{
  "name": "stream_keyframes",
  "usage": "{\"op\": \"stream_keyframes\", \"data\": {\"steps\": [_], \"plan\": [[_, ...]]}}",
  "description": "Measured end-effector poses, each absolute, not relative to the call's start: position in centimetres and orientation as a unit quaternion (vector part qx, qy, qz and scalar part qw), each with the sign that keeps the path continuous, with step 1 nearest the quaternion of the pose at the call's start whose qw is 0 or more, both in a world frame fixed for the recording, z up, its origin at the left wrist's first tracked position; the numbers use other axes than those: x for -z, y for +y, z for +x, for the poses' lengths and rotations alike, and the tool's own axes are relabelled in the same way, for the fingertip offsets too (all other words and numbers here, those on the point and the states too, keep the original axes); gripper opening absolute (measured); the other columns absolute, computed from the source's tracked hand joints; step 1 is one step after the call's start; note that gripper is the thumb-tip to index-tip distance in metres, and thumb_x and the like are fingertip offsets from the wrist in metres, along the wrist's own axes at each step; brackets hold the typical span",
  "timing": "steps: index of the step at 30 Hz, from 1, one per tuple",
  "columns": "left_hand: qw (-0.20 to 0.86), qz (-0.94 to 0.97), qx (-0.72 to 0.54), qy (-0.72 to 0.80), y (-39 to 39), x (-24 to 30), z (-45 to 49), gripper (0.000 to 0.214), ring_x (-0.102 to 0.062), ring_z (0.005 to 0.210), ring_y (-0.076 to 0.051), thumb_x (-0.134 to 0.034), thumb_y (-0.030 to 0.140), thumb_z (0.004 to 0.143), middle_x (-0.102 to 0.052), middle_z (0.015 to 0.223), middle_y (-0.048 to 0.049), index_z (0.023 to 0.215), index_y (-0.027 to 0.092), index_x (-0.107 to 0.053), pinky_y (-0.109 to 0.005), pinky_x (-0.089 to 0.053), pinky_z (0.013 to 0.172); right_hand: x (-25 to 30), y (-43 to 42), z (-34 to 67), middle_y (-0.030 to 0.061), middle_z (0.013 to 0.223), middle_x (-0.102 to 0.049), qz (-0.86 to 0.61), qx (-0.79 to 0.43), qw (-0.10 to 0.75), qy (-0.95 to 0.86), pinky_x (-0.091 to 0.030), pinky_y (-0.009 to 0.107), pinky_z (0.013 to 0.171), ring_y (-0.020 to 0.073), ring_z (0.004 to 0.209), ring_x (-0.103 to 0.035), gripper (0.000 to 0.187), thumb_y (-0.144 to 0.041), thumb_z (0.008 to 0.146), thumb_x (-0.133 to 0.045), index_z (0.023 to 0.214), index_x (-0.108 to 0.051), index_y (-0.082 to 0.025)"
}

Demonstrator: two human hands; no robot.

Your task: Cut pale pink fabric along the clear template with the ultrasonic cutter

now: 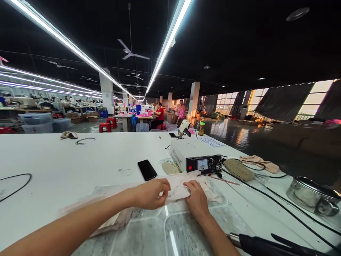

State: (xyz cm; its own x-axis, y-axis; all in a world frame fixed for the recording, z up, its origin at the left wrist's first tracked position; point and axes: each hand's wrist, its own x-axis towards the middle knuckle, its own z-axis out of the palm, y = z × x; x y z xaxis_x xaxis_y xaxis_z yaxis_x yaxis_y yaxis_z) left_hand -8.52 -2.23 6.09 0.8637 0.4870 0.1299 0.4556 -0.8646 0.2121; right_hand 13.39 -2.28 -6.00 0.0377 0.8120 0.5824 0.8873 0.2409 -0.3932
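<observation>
A thin, pale pinkish-white cloth (pixel 179 186) lies bunched on the table in front of the grey control box. My left hand (pixel 153 193) is curled in a pinch at the cloth's left side, the fingertips at its edge. On the right side of the same cloth, my right hand (pixel 196 199) presses with bent fingers, gripping a fold. Under both hands is a clear, glossy sheet with a grey marbled pattern (pixel 144 234). More pale cloth (pixel 114 222) lies beneath my left forearm, partly hidden by it.
A black phone (pixel 147 170) lies left of the control box (pixel 204 161). Black cables run rightward past an olive pad (pixel 238 169) and a lidded clear pot (pixel 311 195). A black-handled tool (pixel 266 245) sits near my right forearm. Two people work farther back.
</observation>
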Motion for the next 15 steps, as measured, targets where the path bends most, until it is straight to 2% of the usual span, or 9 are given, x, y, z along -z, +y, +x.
{"op": "stream_keyframes", "data": {"steps": [3, 5, 8, 10, 12, 15], "plan": [[0.109, 0.960, -0.071, 0.248, -4.7, -5.4, -11.7, 0.015, -0.062, 0.072, -0.015, -0.052, 0.005, 0.070, -0.066, 0.107, -0.0039, 0.060, 0.016, -0.052, -0.024, -0.048, 0.069, 5.8, -3.6, 12.9, 0.0076, 0.115, -0.061, -0.585, 0.021, 0.355, -0.729, -0.052, 0.040, 0.085, 0.0198, 0.100, -0.060, 0.022, -0.033, 0.092, -0.056, 0.109, -0.061, -0.019], [0.116, 0.958, -0.053, 0.256, -6.4, -4.8, -13.9, 0.015, -0.061, 0.069, -0.015, -0.053, 0.003, 0.064, -0.067, 0.101, -0.0030, 0.057, 0.016, -0.051, -0.025, -0.049, 0.069, 6.0, -5.0, 12.5, 0.0066, 0.109, -0.064, -0.553, -0.005, 0.340, -0.761, -0.052, 0.036, 0.084, 0.0192, 0.100, -0.061, 0.019, -0.018, 0.091, -0.052, 0.105, -0.065, -0.020], [0.115, 0.956, 0.016, 0.270, -8.7, -4.1, -16.3, 0.018, -0.057, 0.060, -0.014, -0.054, 0.001, 0.061, -0.066, 0.080, -0.0016, 0.054, 0.017, -0.051, -0.027, -0.049, 0.073, 7.0, -7.6, 13.0, 0.0044, 0.105, -0.068, -0.514, -0.040, 0.320, -0.795, -0.054, 0.028, 0.077, 0.0160, 0.092, -0.066, 0.041, -0.005, 0.082, -0.041, 0.105, -0.068, -0.024], [0.106, 0.953, 0.063, 0.276, -9.8, -4.0, -17.0, 0.019, -0.055, 0.056, -0.014, -0.057, 0.002, 0.064, -0.063, 0.071, -0.0010, 0.055, 0.018, -0.054, -0.029, -0.050, 0.075, 7.5, -9.3, 13.8, 0.0054, 0.103, -0.069, -0.507, -0.045, 0.314, -0.801, -0.055, 0.030, 0.075, 0.0176, 0.090, -0.068, 0.042, -0.007, 0.082, -0.038, 0.104, -0.070, -0.024], [0.106, 0.951, 0.069, 0.281, -10.4, -3.9, -16.8, 0.014, -0.058, 0.058, -0.016, -0.062, 0.008, 0.072, -0.063, 0.071, -0.0013, 0.062, 0.018, -0.060, -0.029, -0.050, 0.074, 7.7, -10.5, 14.7, 0.0071, 0.101, -0.070, -0.506, -0.042, 0.313, -0.803, -0.056, 0.033, 0.076, 0.0195, 0.091, -0.068, 0.038, -0.012, 0.085, -0.038, 0.102, -0.071, -0.023], [0.109, 0.951, 0.011, 0.290, -10.2, -3.1, -15.2, 0.003, -0.065, 0.073, -0.018, -0.063, 0.017, 0.082, -0.067, 0.091, -0.0040, 0.083, 0.018, -0.066, -0.028, -0.052, 0.073, 7.3, -11.3, 15.2, 0.0081, 0.107, -0.069, -0.502, -0.028, 0.314, -0.805, -0.056, 0.033, 0.080, 0.0201, 0.095, -0.067, 0.032, -0.021, 0.087, -0.045, 0.110, -0.068, -0.023]]}}
